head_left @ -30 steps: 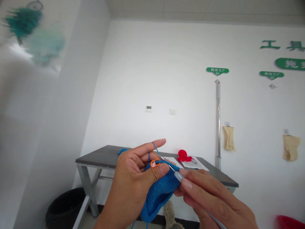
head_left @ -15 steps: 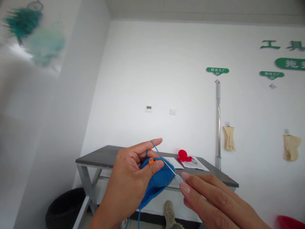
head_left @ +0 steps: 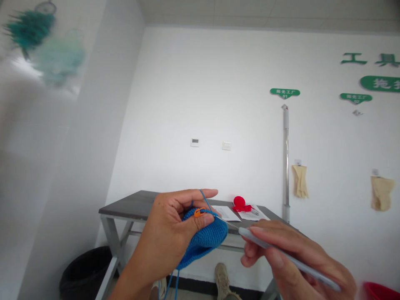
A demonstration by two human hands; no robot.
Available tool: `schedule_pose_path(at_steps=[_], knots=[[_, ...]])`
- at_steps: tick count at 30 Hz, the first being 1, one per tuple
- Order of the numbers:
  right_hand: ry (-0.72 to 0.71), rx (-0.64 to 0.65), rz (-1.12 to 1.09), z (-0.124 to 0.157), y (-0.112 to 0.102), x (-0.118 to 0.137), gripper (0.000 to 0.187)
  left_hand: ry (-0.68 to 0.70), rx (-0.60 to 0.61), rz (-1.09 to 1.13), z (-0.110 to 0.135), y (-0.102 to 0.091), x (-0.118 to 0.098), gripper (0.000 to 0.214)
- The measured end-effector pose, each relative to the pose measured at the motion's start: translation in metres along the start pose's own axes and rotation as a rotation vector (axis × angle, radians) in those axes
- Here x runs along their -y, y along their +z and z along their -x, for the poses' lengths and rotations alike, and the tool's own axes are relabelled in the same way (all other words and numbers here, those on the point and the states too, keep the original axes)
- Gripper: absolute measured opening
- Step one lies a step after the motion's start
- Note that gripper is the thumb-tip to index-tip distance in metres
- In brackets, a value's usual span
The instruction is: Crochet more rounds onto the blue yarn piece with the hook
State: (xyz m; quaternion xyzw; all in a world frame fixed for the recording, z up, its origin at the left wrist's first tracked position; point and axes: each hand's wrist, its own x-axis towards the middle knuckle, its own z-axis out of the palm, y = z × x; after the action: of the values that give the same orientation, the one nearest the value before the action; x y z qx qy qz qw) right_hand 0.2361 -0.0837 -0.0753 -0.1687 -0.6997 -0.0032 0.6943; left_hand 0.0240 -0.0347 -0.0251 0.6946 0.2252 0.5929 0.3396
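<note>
Green factory signs (head_left: 285, 92) and hanging gloves (head_left: 300, 181) show a workshop.

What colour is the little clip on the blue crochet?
The stitch marker is orange, seen in the head view.

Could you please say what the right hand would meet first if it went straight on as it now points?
The right hand would probably meet the rounded blue crocheted yarn piece held in the left hand, though depth is unclear.
</note>
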Motion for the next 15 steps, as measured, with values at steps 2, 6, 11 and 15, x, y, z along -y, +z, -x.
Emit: schedule_pose_path(at_steps=[2, 6, 11, 15], knots=[[0.221, -0.055, -0.284, 0.001, 0.008, -0.009, 0.015, -0.009, -0.004, 0.033, 0.000, 0.000, 0.004, 0.027], [0.482, -0.213, -0.668, -0.005, 0.032, -0.020, 0.015, -0.002, -0.025, 0.096, -0.001, 0.006, 0.014, 0.028], [0.428, -0.295, -0.622, -0.004, 0.051, -0.026, 0.017, 0.023, -0.088, 0.034, 0.000, 0.019, 0.019, 0.034], [0.230, -0.404, -0.230, 0.006, 0.062, -0.030, 0.011, 0.042, -0.121, 0.038, 0.001, 0.026, 0.020, 0.040]])
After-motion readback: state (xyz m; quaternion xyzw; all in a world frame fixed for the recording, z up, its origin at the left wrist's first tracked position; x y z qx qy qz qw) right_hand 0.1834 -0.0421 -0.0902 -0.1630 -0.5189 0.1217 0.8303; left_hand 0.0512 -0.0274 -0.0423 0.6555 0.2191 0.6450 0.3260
